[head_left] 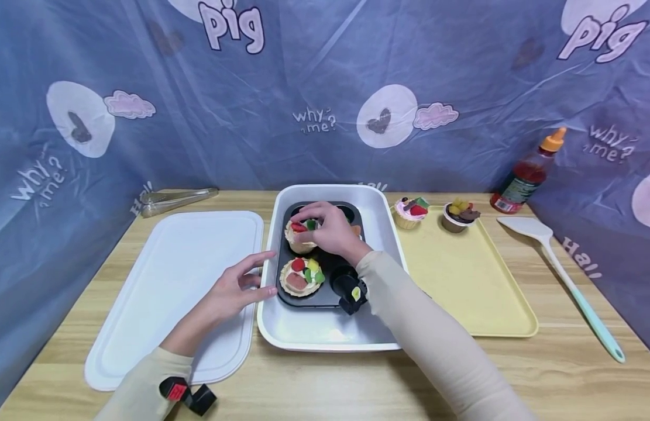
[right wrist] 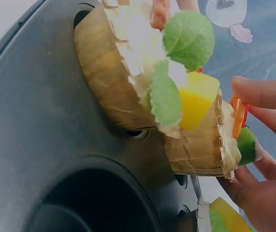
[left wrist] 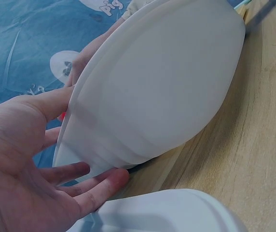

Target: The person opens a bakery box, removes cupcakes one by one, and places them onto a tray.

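A dark muffin pan (head_left: pixel 303 301) lies inside a deep white tray (head_left: pixel 330 342). My right hand (head_left: pixel 330 231) reaches over the pan, its thumb and fingers around the rear-left fruit tart (right wrist: pixel 196 152), topped with strawberry and kiwi. This tart's pleated side shows above its cup. In front of it, another fruit tart (head_left: pixel 301 278) with red, yellow and green pieces sits in the pan. A further topped tart (right wrist: pixel 220 217) is partly hidden by my right hand. My left hand (head_left: pixel 235 286), fingers spread, touches the deep tray's left rim.
Left lies a flat white tray (head_left: pixel 193 275), with metal tongs (head_left: pixel 177 202) behind it. A pink-topped cupcake (head_left: pixel 411 211) and a chocolate cupcake (head_left: pixel 458 216) stand on the yellow tray (head_left: pixel 477 280). A sauce bottle (head_left: pixel 526 175) and a spatula (head_left: pixel 561 269) are farther right.
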Available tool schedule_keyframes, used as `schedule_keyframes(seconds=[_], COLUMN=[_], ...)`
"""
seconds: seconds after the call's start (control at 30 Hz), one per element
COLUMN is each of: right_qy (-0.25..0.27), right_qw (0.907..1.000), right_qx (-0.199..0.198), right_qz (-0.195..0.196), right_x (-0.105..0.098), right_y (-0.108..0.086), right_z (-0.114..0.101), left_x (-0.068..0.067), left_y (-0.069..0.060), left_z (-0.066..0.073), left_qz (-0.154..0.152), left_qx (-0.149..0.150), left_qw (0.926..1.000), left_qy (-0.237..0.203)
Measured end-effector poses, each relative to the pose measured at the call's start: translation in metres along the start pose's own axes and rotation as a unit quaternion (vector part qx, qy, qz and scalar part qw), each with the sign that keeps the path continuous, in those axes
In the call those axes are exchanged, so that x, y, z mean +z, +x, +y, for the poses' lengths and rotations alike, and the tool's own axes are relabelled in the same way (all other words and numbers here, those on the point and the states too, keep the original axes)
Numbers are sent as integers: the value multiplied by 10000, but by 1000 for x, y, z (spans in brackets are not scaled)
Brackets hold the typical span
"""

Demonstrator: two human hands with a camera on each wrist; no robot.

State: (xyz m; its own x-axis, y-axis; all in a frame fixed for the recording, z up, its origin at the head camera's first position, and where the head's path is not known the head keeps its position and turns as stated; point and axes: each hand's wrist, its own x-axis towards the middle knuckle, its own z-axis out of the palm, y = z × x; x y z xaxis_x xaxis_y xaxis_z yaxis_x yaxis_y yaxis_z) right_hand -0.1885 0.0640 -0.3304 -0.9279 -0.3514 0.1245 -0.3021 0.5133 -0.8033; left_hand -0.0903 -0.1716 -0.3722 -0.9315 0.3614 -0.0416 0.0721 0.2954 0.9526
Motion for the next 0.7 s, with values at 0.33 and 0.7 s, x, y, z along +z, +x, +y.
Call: schedule_keyframes(seconds=[0.33,0.7], right_qy=[39,148], right_qw=[9999,9994], right_qx=[-79,-215], right_qz=[63,243], right_x=[-1,-12], right_y=[-1,-7], right_z=[1,-3], left_x=[0,1], left_y=[-1,0], left_z=[2,1], left_qz=[-22,18], left_qx=[81,57], left_qw=[10000,10000], left_qy=[-44,3])
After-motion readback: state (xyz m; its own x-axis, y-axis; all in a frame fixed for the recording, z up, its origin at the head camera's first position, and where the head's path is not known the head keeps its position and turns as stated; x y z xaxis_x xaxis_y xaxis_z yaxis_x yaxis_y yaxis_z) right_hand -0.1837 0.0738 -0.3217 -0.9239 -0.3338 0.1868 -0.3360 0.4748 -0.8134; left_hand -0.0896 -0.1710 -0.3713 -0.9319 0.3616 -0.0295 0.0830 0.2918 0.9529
